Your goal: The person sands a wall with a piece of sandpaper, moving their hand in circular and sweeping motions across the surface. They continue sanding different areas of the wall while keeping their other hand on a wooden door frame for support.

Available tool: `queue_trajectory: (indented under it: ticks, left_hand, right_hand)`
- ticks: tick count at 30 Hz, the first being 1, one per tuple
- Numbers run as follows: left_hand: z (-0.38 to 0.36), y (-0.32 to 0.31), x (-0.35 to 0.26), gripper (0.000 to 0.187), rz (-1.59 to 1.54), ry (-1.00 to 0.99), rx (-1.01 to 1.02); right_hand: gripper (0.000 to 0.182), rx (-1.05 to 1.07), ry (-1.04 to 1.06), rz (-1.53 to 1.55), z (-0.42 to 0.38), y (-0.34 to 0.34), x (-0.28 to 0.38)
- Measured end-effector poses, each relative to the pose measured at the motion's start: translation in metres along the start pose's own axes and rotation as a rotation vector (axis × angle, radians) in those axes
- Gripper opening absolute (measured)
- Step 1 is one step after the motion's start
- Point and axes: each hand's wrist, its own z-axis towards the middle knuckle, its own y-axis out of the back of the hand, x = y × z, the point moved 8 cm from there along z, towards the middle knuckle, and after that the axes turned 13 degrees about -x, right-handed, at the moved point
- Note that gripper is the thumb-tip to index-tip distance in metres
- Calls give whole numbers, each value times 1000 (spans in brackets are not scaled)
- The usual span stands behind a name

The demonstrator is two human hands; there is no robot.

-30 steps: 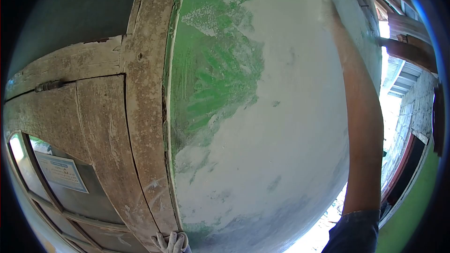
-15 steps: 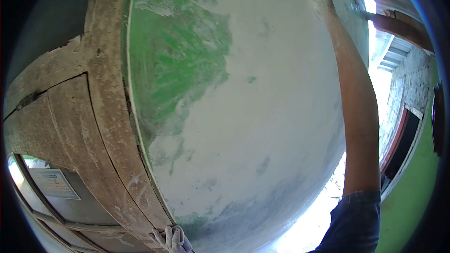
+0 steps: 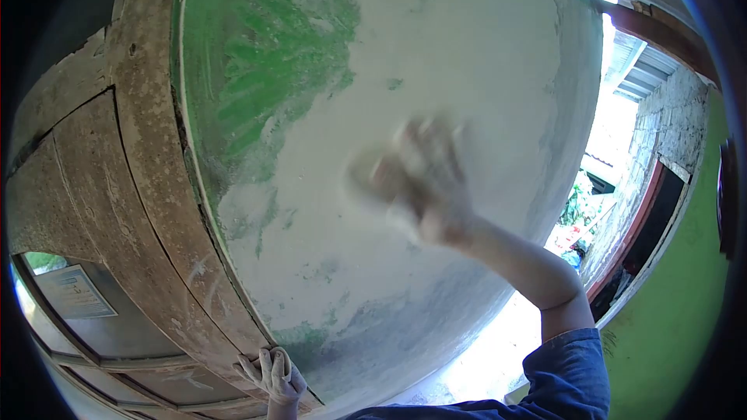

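Observation:
My right hand (image 3: 428,187) is blurred with motion against the white-coated wall (image 3: 467,70), near its middle. It seems to press a pale pad (image 3: 369,179) to the surface; what the pad is cannot be made out. Patches of green paint (image 3: 264,54) show through the coating at the upper left. My left hand (image 3: 272,373), white with dust, rests with fingers spread on the foot of the dusty wooden frame (image 3: 148,187) beside the wall. It holds nothing.
A panel with a paper notice (image 3: 74,292) sits at the lower left inside the frame. To the right are a brown roof beam (image 3: 661,31), a stone wall (image 3: 661,140), a dark doorway (image 3: 654,233) and a green wall (image 3: 685,288).
My right arm, stretched up to the wall's top right before, has swung down and left to the middle of the wall. The view has shifted left. The left hand stays on the frame.

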Motion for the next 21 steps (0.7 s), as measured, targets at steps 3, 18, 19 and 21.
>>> queue_trajectory:
  ticks: [3, 18, 19, 21]
  left_hand:
    - [3, -1, 1, 41, 2, 20, 13]
    - [3, -3, -1, 39, -39, -38, 7]
    - [4, -2, -2, 39, -35, -40, 15]
    - [13, 1, -7, 39, 17, -57, -55]
  right_hand:
    - [49, 67, 282, -26, -21, -9, 9]
    - [58, 111, -146, -2, -40, -13, 44]
    - [58, 112, -153, 4, -43, -12, 38]
    - [53, 61, 58, -139, -37, -6, 20]
